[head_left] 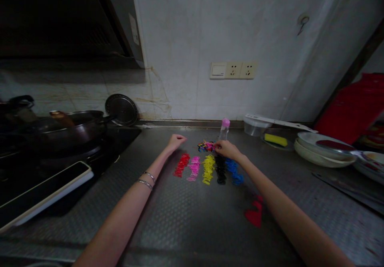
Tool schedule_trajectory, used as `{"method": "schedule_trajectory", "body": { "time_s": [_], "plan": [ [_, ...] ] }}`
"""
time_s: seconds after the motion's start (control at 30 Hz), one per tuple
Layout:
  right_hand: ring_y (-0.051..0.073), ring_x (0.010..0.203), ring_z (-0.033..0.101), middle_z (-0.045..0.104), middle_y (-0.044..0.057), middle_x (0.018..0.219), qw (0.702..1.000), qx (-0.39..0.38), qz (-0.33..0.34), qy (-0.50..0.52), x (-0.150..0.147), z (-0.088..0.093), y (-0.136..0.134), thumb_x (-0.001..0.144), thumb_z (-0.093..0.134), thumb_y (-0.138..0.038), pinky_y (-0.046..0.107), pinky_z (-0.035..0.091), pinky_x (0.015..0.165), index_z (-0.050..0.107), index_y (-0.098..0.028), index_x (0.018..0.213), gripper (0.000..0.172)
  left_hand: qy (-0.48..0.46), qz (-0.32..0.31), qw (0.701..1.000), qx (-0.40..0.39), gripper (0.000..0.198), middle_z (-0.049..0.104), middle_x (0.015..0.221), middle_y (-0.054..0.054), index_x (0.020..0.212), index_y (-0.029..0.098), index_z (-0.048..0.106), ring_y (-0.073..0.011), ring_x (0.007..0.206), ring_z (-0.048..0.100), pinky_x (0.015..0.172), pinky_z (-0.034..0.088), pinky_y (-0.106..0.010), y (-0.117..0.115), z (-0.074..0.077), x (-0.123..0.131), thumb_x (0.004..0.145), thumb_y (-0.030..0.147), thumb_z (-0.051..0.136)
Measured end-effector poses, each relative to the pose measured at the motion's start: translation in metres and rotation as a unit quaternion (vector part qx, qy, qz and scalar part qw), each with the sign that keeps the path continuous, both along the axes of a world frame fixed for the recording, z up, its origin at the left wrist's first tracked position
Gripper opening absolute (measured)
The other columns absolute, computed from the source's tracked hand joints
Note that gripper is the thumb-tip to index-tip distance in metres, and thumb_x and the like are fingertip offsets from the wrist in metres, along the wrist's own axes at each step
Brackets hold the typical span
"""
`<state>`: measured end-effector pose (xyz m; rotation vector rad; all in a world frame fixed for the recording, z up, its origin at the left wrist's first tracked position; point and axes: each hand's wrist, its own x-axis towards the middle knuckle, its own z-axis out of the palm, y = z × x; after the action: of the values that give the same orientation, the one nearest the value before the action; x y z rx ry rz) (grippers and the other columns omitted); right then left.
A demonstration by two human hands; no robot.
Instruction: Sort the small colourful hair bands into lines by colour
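Small rubber bands lie sorted by colour in rows on the metal counter: red bands (181, 165), pink bands (194, 167), yellow bands (208, 169), black bands (221, 169) and blue bands (234, 171). Behind the rows is a mixed pile of bands (205, 145). My right hand (228, 150) reaches the pile's right edge, fingertips pinched on a rubber band there. To the left of the pile, my left hand (176, 142) is closed, its fingers curled; whatever it holds, if anything, is hidden. A clear bottle with a pink cap (225, 123) stands just behind my right hand.
A red heart-shaped piece (254, 214) lies near my right forearm. On the right are a yellow sponge (275, 140) on a dish, a plastic tub (255, 127), stacked bowls (321, 155) and a knife (348, 189). A pan (75, 129) and a white-edged device (51, 191) are left.
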<state>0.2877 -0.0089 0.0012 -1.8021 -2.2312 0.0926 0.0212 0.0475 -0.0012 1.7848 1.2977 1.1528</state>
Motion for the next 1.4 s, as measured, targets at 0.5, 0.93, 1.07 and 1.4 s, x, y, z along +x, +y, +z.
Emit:
{"method": "schedule_trajectory", "body": {
  "time_s": [0.5,0.93,1.07,1.4],
  "plan": [
    [0.014,0.075,0.057,0.065,0.002,0.084,1.000,0.002,-0.029,0.011,-0.004,0.001,-0.005,0.072,0.051,-0.020,0.018,0.032,0.055,0.064,-0.023,0.098,0.029,-0.024,0.023,0.999,-0.016,0.020,0.062,0.058,-0.003,0.067,0.010,0.069,-0.0109,0.054,0.050,0.056,0.037,-0.022,0.000,-0.016,-0.006,0.063,0.027,0.059],
    [0.014,0.072,0.058,0.066,0.004,0.080,0.999,0.039,-0.030,0.020,-0.006,0.017,-0.006,0.071,0.054,-0.020,0.019,0.034,0.055,0.063,-0.020,0.094,0.025,-0.025,0.050,0.998,0.025,0.020,0.064,0.062,-0.004,0.067,0.009,0.068,-0.0120,0.057,0.053,0.056,0.038,-0.022,0.013,-0.035,-0.007,0.064,0.022,0.053],
    [0.012,0.071,0.057,0.065,0.003,0.079,0.996,0.071,0.030,0.047,-0.021,0.030,-0.004,0.071,0.055,-0.019,0.018,0.037,0.058,0.062,-0.018,0.097,0.027,-0.029,0.061,0.997,0.025,0.018,0.063,0.061,-0.004,0.066,0.009,0.067,-0.0115,0.057,0.053,0.056,0.038,-0.021,0.011,-0.033,-0.006,0.064,0.020,0.053],
    [0.012,0.068,0.058,0.066,0.002,0.077,0.982,0.046,0.170,0.076,-0.102,0.023,-0.005,0.069,0.050,-0.012,0.018,0.039,0.059,0.064,-0.018,0.098,0.032,-0.064,0.065,0.996,0.016,0.015,0.059,0.054,-0.001,0.062,0.010,0.066,-0.0098,0.051,0.048,0.052,0.035,-0.020,0.008,-0.030,-0.006,0.062,0.020,0.054]
  ]
}}
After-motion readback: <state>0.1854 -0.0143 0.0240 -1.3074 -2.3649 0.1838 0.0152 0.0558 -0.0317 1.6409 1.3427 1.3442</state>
